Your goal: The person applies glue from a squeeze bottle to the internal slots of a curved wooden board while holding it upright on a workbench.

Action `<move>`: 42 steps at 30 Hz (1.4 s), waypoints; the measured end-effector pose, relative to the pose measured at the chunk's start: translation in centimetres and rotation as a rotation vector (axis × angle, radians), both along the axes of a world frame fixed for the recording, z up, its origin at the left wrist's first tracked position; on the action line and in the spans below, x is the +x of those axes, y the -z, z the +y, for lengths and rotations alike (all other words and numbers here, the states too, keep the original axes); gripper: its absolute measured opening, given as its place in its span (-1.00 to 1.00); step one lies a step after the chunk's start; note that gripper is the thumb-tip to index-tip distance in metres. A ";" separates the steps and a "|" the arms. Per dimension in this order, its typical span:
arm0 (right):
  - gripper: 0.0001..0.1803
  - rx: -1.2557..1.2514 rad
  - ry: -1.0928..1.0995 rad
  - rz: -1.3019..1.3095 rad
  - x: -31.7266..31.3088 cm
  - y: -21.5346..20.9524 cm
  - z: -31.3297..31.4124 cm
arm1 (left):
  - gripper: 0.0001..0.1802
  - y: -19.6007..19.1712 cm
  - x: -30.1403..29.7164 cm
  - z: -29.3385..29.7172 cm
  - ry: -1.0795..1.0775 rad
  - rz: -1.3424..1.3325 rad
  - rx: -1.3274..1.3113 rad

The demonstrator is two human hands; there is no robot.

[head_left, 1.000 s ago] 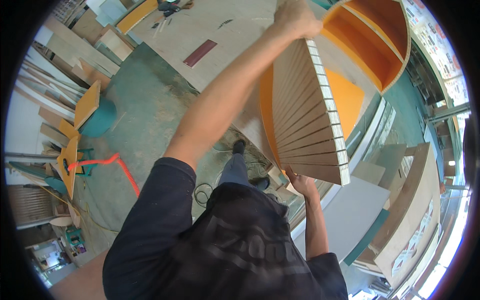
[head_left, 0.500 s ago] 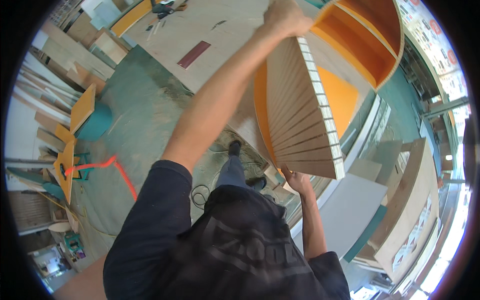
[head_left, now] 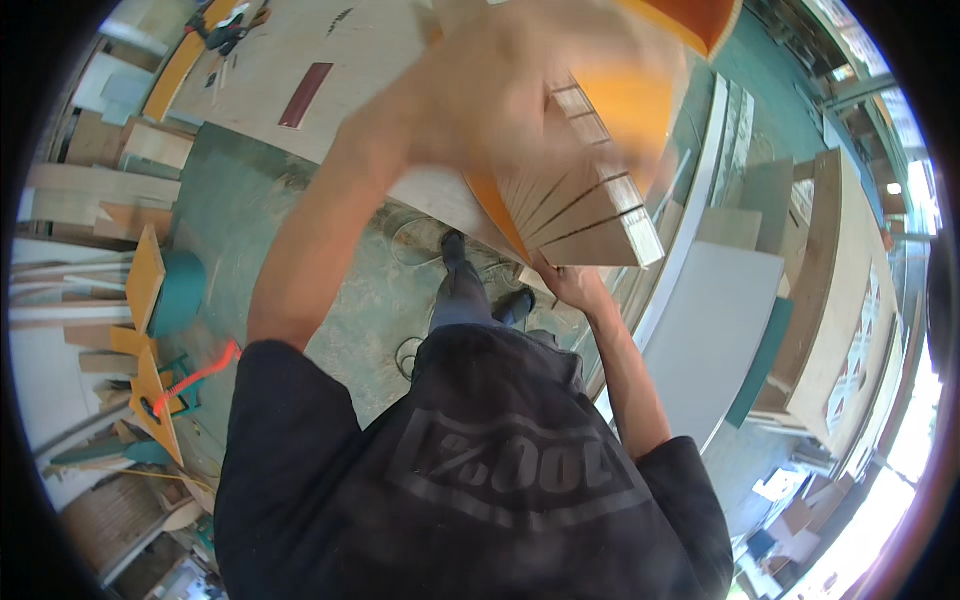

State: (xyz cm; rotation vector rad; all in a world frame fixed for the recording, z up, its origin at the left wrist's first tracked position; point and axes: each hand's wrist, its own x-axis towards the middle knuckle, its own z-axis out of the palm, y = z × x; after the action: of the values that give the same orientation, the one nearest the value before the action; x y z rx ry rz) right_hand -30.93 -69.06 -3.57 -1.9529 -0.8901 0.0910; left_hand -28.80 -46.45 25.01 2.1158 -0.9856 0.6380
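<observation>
A wooden panel (head_left: 585, 230) with dark saw slots fanning across its tan side and a pale, notched edge stands tilted in front of me. Orange facing shows along its left side. My right hand (head_left: 575, 285) grips its lower corner, thumb up against it and the other fingers mostly hidden. Across the upper part of the panel my left hand (head_left: 500, 95) is smeared by motion, so its fingers cannot be made out. It covers much of the panel. Beyond is an orange curved shell (head_left: 690, 18), cut off by the top of the picture.
A wide pale worktable (head_left: 375, 45) bears a maroon strip (head_left: 305, 95) and, at its far left, a dark tool (head_left: 222, 35). Boards lean along the left wall beside a teal drum (head_left: 178, 292) and a red coiled hose (head_left: 200, 372). Grey sheet (head_left: 710, 325) lies to my right.
My left hand has left its clear hold on the panel's top edge and is now a blur over its upper part. My right hand stays at the lower corner. The view has shifted.
</observation>
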 end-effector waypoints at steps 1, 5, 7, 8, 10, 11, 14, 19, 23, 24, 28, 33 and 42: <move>-0.74 0.031 -0.020 -0.052 -0.1 0.3 0.1 | -0.23 1.0 -0.6 -0.2 -0.003 -0.004 0.060; -0.60 -0.008 -0.139 0.069 -0.1 -0.4 0.0 | -0.28 3.2 -0.9 -0.4 -0.059 -0.111 0.238; -0.41 -0.132 -0.136 0.384 -0.2 -2.3 0.2 | -0.27 3.0 -0.8 -0.2 -0.065 -0.090 0.250; -0.43 -0.191 -0.086 0.508 -0.4 -4.0 0.0 | -0.27 3.0 -0.9 -0.3 -0.071 -0.073 0.255; -0.41 -0.174 -0.075 0.461 -0.5 -1.0 -1.1 | -0.30 2.1 -1.2 -1.1 -0.089 -0.057 0.285; -0.40 -0.166 -0.072 0.440 -0.5 0.7 -1.5 | -0.32 1.6 -1.4 -1.7 -0.103 -0.042 0.307; -0.31 -0.158 -0.010 0.360 -1.9 4.4 -2.1 | -0.38 1.3 -1.3 -1.3 -0.064 -0.100 0.340; -0.31 -0.157 0.125 0.052 -2.7 9.5 -0.4 | -0.19 1.2 -0.8 -1.7 -0.042 -0.076 0.385; -0.32 -0.062 0.078 0.138 -2.1 10.4 -0.4 | -0.17 0.4 -0.3 -1.5 0.016 -0.061 0.473; -0.32 -0.075 0.056 0.178 -1.6 10.5 -0.5 | -0.17 0.4 -0.1 -1.6 0.015 -0.076 0.478; -0.32 -0.052 0.034 0.130 -1.6 11.0 -0.6 | -0.14 1.2 -0.1 -1.6 -0.020 -0.149 0.441; -0.32 -0.033 0.080 0.165 -2.2 9.9 -0.9 | -0.14 2.0 -0.1 -1.1 0.021 -0.202 0.377; -0.35 -0.100 0.482 0.166 -7.1 10.5 -2.5 | 0.02 2.2 -1.0 -0.4 -0.049 -0.180 0.442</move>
State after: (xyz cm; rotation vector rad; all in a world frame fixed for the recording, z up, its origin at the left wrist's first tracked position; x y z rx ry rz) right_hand -38.03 -71.55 -14.07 -2.1659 -0.2963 0.0150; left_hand -29.84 -46.89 22.77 2.5044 -1.2708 0.6929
